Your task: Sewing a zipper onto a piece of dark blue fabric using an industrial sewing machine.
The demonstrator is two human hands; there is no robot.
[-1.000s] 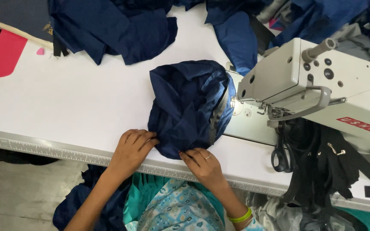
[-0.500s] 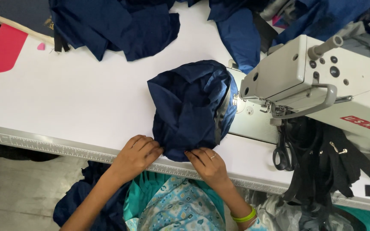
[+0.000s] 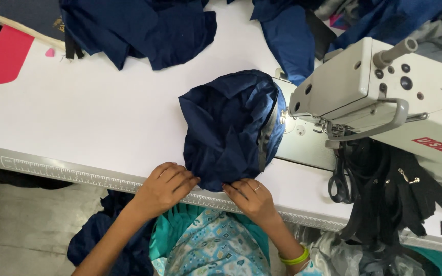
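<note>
Nearest: person's lap in patterned teal cloth, more navy fabric hanging below the bench edge; left hand (image 3: 166,185) and right hand (image 3: 250,198) both sit at the near edge of the white bench (image 3: 78,128), over the printed ruler strip (image 3: 67,173); fingers of both hands curled down onto the near hem of the bunched navy garment (image 3: 228,128), pinching or pressing it, can't tell which; left fingers (image 3: 188,180) point right, right fingers (image 3: 234,188) point left, tips close together with the hem corner between them; both hands about equally near; forearms come up from below, wrists low, green bangle on the right wrist.

Garment lies straight ahead of the fingers, long axis running away from the person; its far right edge with a grey strip sits under the head of the white sewing machine (image 3: 384,97), by the lit needle area; scissors (image 3: 337,176) and black straps hang right of it.

Far: more navy pieces (image 3: 139,30) heaped along the back; red sheet (image 3: 3,56) at far left.
</note>
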